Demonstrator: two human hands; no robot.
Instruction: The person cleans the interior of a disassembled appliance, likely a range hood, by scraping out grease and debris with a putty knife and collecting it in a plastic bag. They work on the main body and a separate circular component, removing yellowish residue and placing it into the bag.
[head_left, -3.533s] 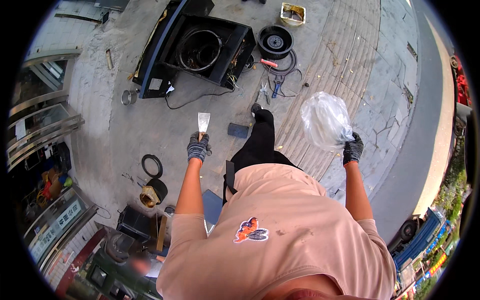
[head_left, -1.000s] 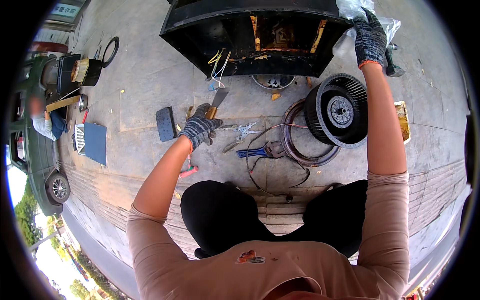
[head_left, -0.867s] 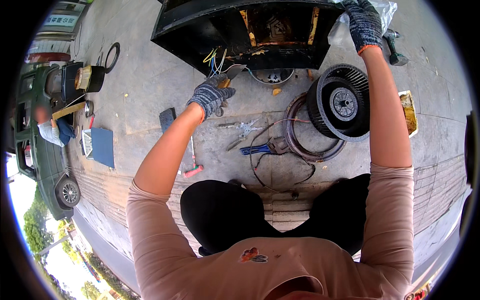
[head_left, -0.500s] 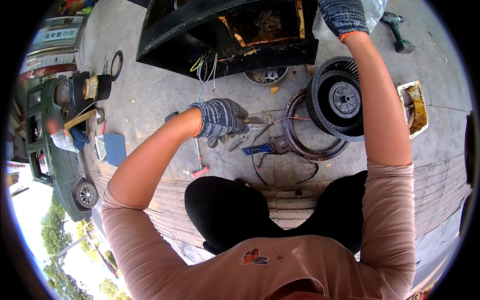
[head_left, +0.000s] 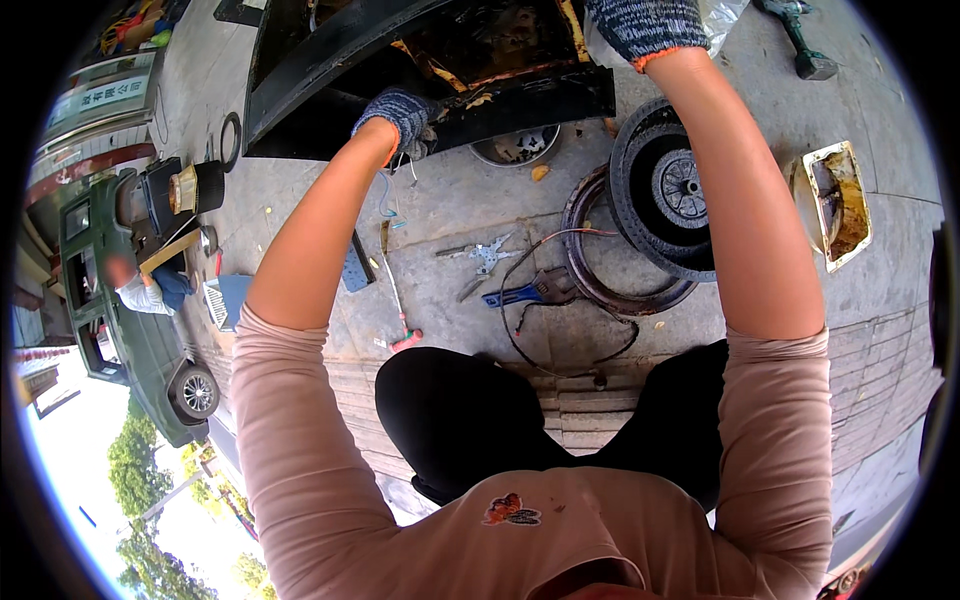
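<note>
A black range hood (head_left: 520, 118), greasy and rust-stained inside, lies at the top of the view. My left hand (head_left: 393, 118), in a dark knit glove with an orange cuff, is at its near edge, fingers curled over the rim. Loose wires (head_left: 412, 168) hang just below that hand. My right hand (head_left: 650, 28), gloved the same way, is at the hood's right end beside clear plastic sheeting (head_left: 726, 22). Its fingertips are hidden, so what it grips does not show.
On the floor lie a black blower wheel (head_left: 640, 180), a round metal ring (head_left: 580, 235), an adjustable wrench (head_left: 535, 290), a red-handled tool (head_left: 405, 340), a metal bowl (head_left: 515, 148), a greasy tray (head_left: 840, 205) and a cordless drill (head_left: 800, 45). Another person (head_left: 145, 290) sits far left by a green vehicle.
My left hand has gone from above the tools on the floor, up and forward to the hood's near edge. My right hand stays near the hood's right end; the whole view has shifted slightly.
</note>
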